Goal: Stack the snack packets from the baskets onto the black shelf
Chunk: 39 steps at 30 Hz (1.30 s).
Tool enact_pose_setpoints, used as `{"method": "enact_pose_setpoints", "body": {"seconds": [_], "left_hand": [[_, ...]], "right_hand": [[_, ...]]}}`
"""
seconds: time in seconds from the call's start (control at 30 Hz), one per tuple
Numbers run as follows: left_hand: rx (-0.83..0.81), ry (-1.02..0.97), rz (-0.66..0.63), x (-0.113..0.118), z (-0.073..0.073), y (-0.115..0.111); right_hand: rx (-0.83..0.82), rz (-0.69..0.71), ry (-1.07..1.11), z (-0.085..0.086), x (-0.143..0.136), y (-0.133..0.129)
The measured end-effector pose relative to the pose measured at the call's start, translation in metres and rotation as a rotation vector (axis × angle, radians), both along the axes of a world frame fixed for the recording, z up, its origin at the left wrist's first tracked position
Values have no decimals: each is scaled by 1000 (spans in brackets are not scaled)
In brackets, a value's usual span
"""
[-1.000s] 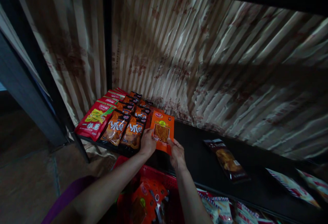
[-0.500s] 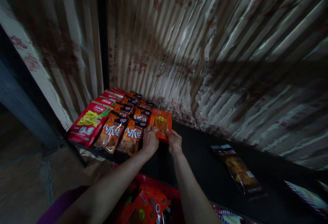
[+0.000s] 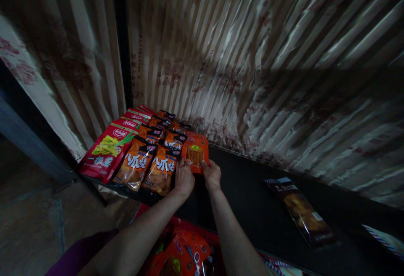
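left hand: fingers curled onto the lower left corner of the orange snack packet, thumb side against the neighbouring brown pouches.
right hand: fingers closed on the packet's lower right corner, wrist low over the shelf edge.
orange snack packet: lies flat on the dark shelf, clear window facing up, at the right end of the stocked rows, touching the brown pouches on its left; more orange packets lie behind it.
brown snack pouches: two columns, overlapping front to back, white lettering.
red snack bags: one column at the far left of the shelf, overlapping, front bag reaching the shelf edge.
dark long packet: lies alone on the shelf, well to the right of the hands.
striped packet: far right edge, partly cut off.
red basket: below the forearms, holding orange packets.
backing: striped, crinkled sheet behind the shelf.
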<state>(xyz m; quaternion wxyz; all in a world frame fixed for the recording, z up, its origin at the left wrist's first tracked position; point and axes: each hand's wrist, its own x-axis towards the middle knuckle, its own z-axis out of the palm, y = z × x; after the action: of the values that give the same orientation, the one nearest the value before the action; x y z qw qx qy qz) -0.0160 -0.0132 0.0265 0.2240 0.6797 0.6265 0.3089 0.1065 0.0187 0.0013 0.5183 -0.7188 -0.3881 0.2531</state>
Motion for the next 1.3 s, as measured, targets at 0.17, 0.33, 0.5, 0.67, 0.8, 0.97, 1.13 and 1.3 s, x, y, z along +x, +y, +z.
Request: {"method": "enact_pose_setpoints", "body": {"seconds": [0.17, 0.33, 0.5, 0.67, 0.8, 0.97, 1.13, 1.3], "left_hand": [[11, 26, 8, 4, -7, 0], [28, 44, -15, 5, -10, -3], [116, 107, -65, 4, -16, -5], [130, 125, -126, 6, -22, -8], [90, 109, -136, 7, -23, -8], [81, 104, -139, 7, -22, -7], [66, 143, -129, 10, -23, -9], [84, 132, -134, 10, -26, -9]], "right_hand": [[-169, 9, -497, 8, -7, -4], [-214, -12, -708, 12, -20, -14], [-150, 70, -854, 9, -24, -20], [-211, 228, -926, 10, -25, -17], [-258, 318, -932, 3, -21, -12], [-238, 388, -959, -6, -16, -10], [-347, 373, -962, 0, -21, -15], [-372, 368, -985, 5, -23, -17]]}}
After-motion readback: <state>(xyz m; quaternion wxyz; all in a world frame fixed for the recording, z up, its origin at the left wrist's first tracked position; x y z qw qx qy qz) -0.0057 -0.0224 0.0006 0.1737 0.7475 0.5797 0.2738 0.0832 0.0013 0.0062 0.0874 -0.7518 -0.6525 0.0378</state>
